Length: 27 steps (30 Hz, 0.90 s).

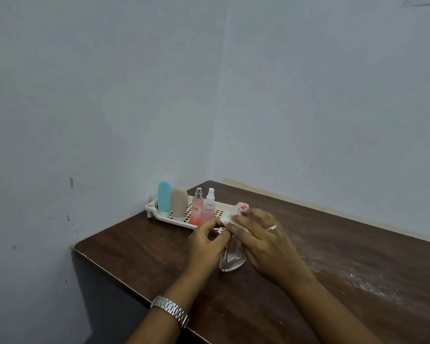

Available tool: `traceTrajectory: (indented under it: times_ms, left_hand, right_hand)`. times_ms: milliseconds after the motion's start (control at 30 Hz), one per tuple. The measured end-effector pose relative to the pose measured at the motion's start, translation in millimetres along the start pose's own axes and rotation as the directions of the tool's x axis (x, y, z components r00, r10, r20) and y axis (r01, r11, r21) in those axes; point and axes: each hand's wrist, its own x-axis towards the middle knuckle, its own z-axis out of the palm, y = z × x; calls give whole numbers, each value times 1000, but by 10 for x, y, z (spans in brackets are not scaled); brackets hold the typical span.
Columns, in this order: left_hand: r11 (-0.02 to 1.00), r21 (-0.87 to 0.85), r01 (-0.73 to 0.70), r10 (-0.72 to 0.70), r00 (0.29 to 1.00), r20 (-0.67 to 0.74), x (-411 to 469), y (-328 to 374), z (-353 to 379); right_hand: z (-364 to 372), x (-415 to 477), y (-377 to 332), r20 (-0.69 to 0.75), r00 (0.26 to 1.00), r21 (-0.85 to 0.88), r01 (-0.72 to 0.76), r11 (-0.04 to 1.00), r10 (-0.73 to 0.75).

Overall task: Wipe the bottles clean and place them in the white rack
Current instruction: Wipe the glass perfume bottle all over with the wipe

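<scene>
A clear glass bottle [231, 260] with red trim stands on the table between my hands. My left hand [207, 244] grips its upper part. My right hand [263, 240] presses a white tissue [227, 218] against the bottle's top; its red-and-silver cap [243, 209] shows just behind my fingers. The white rack [157, 212] sits in the table's far corner. In it stand a blue bottle [164, 198], a beige bottle [179, 202], an orange-pink spray bottle [196, 209] and a pink spray bottle [208, 207].
The dark wooden table [139, 242] meets two pale walls at its far corner. White dusty streaks [353, 274] mark the tabletop to the right. The table's left front edge [104, 266] drops off near my left wrist.
</scene>
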Motion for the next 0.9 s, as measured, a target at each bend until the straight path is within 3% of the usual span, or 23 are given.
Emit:
traceTrajectory:
  times_ms: [133, 300, 367, 433, 600, 700, 767, 833, 900]
  left_hand:
    - [1000, 3, -9, 9, 1000, 24, 36, 2, -10]
    - [999, 37, -38, 37, 999, 24, 54, 2, 8]
    - [998, 56, -33, 32, 999, 26, 66, -12, 5]
    - [996, 77, -40, 37, 999, 38, 70, -14, -4]
    - [992, 115, -61, 59, 998, 19, 42, 3, 21]
    - [993, 116, -33, 34, 999, -6, 37, 15, 34]
    - [993, 114, -29, 32, 999, -25, 34, 14, 40]
    - [994, 109, -21, 24, 999, -26, 32, 13, 45]
    - [994, 109, -5, 9, 999, -31, 36, 16, 52]
  right_hand:
    - [-64, 203, 89, 13, 1000, -156, 9, 988, -7]
    - [-46, 391, 168, 169, 984, -217, 91, 972, -55]
    - [-21, 480, 216, 225, 974, -273, 65, 960, -2]
    - [-25, 587, 248, 260, 954, -311, -63, 948, 149]
    - [-27, 572, 238, 285, 810, -119, -501, 858, 512]
    - [14, 395, 210, 242, 717, 178, -695, 697, 653]
    - [74, 233, 144, 124, 737, 315, -664, 678, 664]
    - [107, 55, 60, 17, 780, 321, -596, 736, 625]
    - [122, -100, 7, 1, 794, 354, -568, 742, 608]
